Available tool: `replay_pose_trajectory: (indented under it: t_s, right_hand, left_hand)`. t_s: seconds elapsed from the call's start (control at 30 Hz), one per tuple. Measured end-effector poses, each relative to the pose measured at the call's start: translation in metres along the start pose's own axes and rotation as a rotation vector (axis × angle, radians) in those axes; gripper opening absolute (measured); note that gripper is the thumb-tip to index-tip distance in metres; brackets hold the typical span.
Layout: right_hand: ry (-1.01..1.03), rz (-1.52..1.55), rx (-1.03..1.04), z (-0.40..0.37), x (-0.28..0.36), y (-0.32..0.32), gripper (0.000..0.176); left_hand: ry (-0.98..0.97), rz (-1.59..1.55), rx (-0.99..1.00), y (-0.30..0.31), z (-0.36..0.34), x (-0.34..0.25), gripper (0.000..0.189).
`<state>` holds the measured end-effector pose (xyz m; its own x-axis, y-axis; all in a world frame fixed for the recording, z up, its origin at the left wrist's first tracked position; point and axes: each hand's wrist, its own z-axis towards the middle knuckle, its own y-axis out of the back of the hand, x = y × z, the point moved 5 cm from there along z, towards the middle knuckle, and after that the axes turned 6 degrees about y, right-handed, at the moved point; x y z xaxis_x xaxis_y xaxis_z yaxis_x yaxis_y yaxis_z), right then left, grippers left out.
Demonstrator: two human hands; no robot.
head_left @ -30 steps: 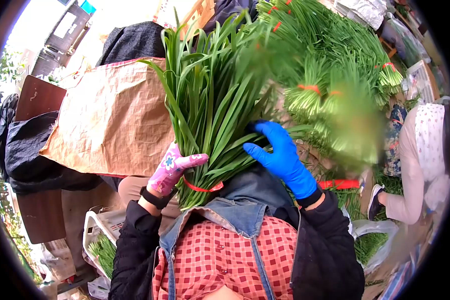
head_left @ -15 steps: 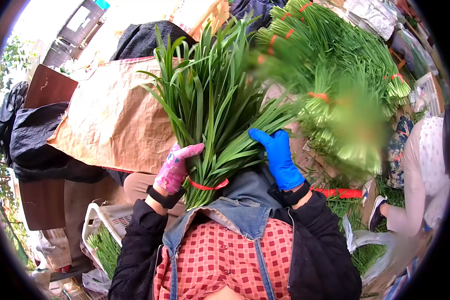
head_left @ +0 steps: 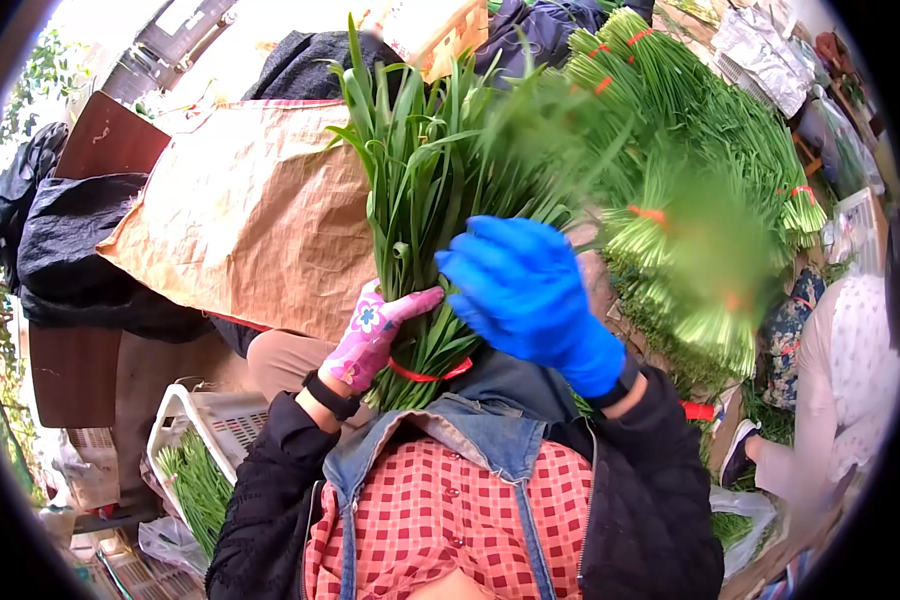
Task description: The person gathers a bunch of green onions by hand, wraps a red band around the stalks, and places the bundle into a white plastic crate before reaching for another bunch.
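Observation:
A bunch of long flat green leaves that look like garlic chives [head_left: 410,190] stands upright at my lap, leaf tips pointing away from me. Around its lower end runs a red band [head_left: 450,374]. My left hand [head_left: 368,338], in a pink flowered glove, grips the bunch just above the band, thumb across the front. My right hand [head_left: 535,300], in a blue glove, is raised over the right side of the leaves. Its fingers bend toward the bunch and are smeared by motion, so I cannot tell what they hold.
Many banded green bunches [head_left: 710,130] lie heaped at the upper right. A tan woven sack [head_left: 260,220] spreads on the left, beside black cloth [head_left: 80,250]. A white crate [head_left: 235,420] with greens sits lower left. Another person [head_left: 830,370] crouches at the right edge.
My right hand has moved left and up, from the bunch's right side to in front of it. The leaves it had spread rightward have swung upward. My left hand keeps its grip.

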<state>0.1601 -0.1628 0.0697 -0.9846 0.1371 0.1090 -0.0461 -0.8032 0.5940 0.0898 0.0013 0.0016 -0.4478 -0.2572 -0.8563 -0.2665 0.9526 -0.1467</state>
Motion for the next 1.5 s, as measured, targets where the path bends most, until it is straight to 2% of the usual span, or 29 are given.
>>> replay_pose_trajectory:
  t_s: [0.07,0.13,0.2,0.3,0.43,0.5,0.63,0.7,0.73,0.83,0.87,0.93,0.97,1.0,1.1,1.13,1.2,1.33,1.37,1.4,1.47,1.5]
  right_hand:
    - [0.003,-0.088,0.179,-0.015,-0.010,-0.041,0.018]
    - [-0.020,-0.066,0.206,-0.027,-0.016,-0.050,0.019]
    - [-0.047,-0.038,0.240,-0.043,-0.017,-0.059,0.021]
    - [-0.154,0.067,0.081,-0.054,-0.016,-0.058,0.020]
    - [-0.225,0.138,0.013,-0.059,-0.015,-0.064,0.019]
    - [-0.285,0.232,-0.023,-0.059,-0.018,-0.064,0.020]
    - [-0.315,0.390,-0.064,-0.062,-0.026,-0.068,0.024]
    - [-0.505,0.569,-0.095,-0.059,-0.033,-0.067,0.031]
    - [-0.496,0.569,-0.094,-0.050,-0.032,-0.064,0.031]
    - [-0.731,0.603,-0.119,-0.011,-0.037,-0.059,0.043]
    - [-0.725,0.605,-0.120,-0.009,-0.042,-0.067,0.043]
    - [-0.837,0.720,-0.069,-0.022,-0.053,-0.099,0.038]
    - [-0.892,0.947,-0.173,-0.028,-0.053,-0.108,0.032]
    - [-0.891,0.950,-0.172,-0.036,-0.054,-0.110,0.032]
    - [-1.160,0.958,-0.057,-0.073,-0.061,-0.115,0.024]
    - [-1.161,0.959,-0.053,-0.074,-0.056,-0.114,0.024]
    - [-1.174,1.141,-0.248,-0.068,-0.048,-0.106,0.019]
    - [-1.133,1.077,-0.153,-0.071,-0.051,-0.112,0.022]
    - [-1.104,0.981,-0.065,-0.082,-0.058,-0.120,0.027]
    - [-1.100,0.981,-0.061,-0.079,-0.058,-0.116,0.027]
    - [-0.795,0.468,-0.129,-0.057,-0.055,-0.078,0.031]
    - [-0.856,0.526,-0.127,-0.054,-0.058,-0.067,0.033]
  left_hand:
    - [0.028,-0.022,0.002,0.010,0.005,0.009,0.040]
    - [0.063,-0.216,-0.005,0.017,0.008,0.013,0.043]
    - [0.081,-0.213,-0.006,0.025,0.006,0.016,0.049]
    - [0.088,-0.125,0.075,0.034,0.010,0.020,0.058]
    - [0.066,-0.148,0.090,0.048,0.019,0.031,0.055]
    - [0.018,-0.171,0.157,0.052,0.022,0.035,0.056]
    - [0.049,-0.214,0.091,0.051,0.017,0.033,0.057]
    - [0.071,-0.164,0.031,0.045,0.010,0.022,0.055]
    - [0.063,-0.167,0.029,0.039,0.007,0.013,0.055]
    - [0.021,0.004,-0.010,0.021,-0.009,-0.017,0.051]
    - [0.016,0.005,-0.012,0.022,-0.009,-0.019,0.051]
    - [-0.057,0.126,0.109,0.018,-0.011,-0.025,0.051]
    - [-0.034,0.129,0.103,0.021,-0.012,-0.022,0.051]
    - [-0.035,0.130,0.100,0.024,-0.011,-0.019,0.051]
    - [0.049,-0.003,0.073,0.036,-0.008,-0.001,0.053]
    - [0.050,-0.005,0.071,0.037,-0.008,0.001,0.053]
    - [0.046,-0.103,0.123,0.036,-0.008,0.000,0.053]
    - [0.047,-0.244,0.078,0.050,0.004,0.018,0.052]
    - [0.038,-0.295,0.061,0.047,0.004,0.017,0.050]
    - [0.034,-0.298,0.060,0.043,0.003,0.014,0.050]
    - [-0.005,-0.273,0.031,0.038,-0.001,0.007,0.047]
    - [-0.022,-0.284,0.035,0.039,0.001,0.009,0.045]
